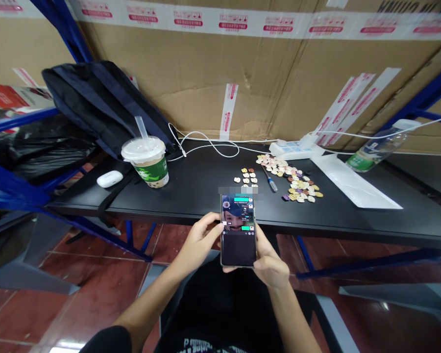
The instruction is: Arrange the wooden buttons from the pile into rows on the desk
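A smartphone point(238, 250) is held upright between both hands, just in front of the table's near edge. Its lit screen shows a chat over a picture, with a dark lower part. My left hand point(202, 238) grips the phone's left side, thumb at the screen's edge. Around the right side and lower corner wraps my right hand point(274, 264), its thumb near the bottom. Fingers behind the phone are mostly hidden. Beyond the phone, several small face-shaped pieces point(247, 175) lie in short rows on the black table point(191, 189).
A lidded drink cup point(152, 169) with a straw and a white case point(109, 179) stand left, before a dark backpack point(106, 108). Rightward lie a pile of small pieces point(303, 189), a screwdriver point(271, 182), a white tray point(356, 181), a power strip point(296, 149) and a plastic bottle point(380, 147).
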A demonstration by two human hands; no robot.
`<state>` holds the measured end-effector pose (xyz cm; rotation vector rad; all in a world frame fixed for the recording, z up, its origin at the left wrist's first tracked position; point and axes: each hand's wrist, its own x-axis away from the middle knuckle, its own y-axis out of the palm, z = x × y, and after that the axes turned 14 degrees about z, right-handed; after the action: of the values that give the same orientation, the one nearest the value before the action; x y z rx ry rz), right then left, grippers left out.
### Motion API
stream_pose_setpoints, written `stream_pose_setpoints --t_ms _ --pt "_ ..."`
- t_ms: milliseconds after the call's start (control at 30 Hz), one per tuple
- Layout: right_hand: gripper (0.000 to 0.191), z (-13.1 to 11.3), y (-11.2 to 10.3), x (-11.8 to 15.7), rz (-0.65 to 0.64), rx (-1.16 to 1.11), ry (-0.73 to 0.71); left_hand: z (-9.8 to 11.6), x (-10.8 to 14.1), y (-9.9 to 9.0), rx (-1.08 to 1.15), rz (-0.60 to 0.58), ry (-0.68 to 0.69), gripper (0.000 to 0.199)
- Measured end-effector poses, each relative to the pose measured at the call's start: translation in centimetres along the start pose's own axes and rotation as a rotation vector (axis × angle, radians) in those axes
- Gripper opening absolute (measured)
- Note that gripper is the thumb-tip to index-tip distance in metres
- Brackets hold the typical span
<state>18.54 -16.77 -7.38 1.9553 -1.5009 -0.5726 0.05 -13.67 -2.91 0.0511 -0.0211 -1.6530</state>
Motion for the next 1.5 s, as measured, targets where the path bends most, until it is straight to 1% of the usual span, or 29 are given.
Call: stream_pose_setpoints --t_ms 167,333,467,733,967,1167,1267,1367,1433,1500 --pt "0.088 0.07 -0.08 -0.06 -0.017 0.001 -0.01 0.0 0.01 0.03 0.0 0.012 0.0 0.024" --pt "0.088 0.09 -0.1 -0.08 -0.044 -0.019 -0.017 0.17 0.0 0.01 -0.017 0.01 0.009 0.027" --pt "0.09 0.13 -0.04 -0.09 -0.043 -0.029 -0.019 0.29 -0.08 0.03 -0.032 0.02 0.031 0.028" --pt "0.09 0.13 -0.16 -0.02 -0.052 -0.036 -0.017 0.26 -0.04 0.02 -0.037 0.014 0.031 0.027" --pt "0.096 -0.05 0.18 0.05 0.022 0.019 0.011 0.47 -0.05 0.09 -0.032 0.023 0.014 0.028" --pt "0.096 -0.13 0.12 0.06 -0.013 0.008 -0.008 0.38 -0.01 0.02 -0.021 0.012 0.008 0.028" --pt "0.092 -0.18 0.11 0.02 -0.013 0.001 -0.007 0.29 0.04 0.03 -0.012 0.015 -0.013 0.028" --pt "0.084 -0.24 0.26 0.09 0.005 0.004 -0.005 0.28 0.08 0.06 -0.002 0.019 -0.02 0.029" --pt "0.076 -0.24 0.42 0.13 0.057 0.032 -0.003 0.3 0.09 0.06 -0.004 0.014 -0.016 0.029" --pt "0.065 -0.17 0.62 0.1 0.137 0.07 -0.005 0.37 0.1 0.06 -0.005 0.008 -0.01 0.029"
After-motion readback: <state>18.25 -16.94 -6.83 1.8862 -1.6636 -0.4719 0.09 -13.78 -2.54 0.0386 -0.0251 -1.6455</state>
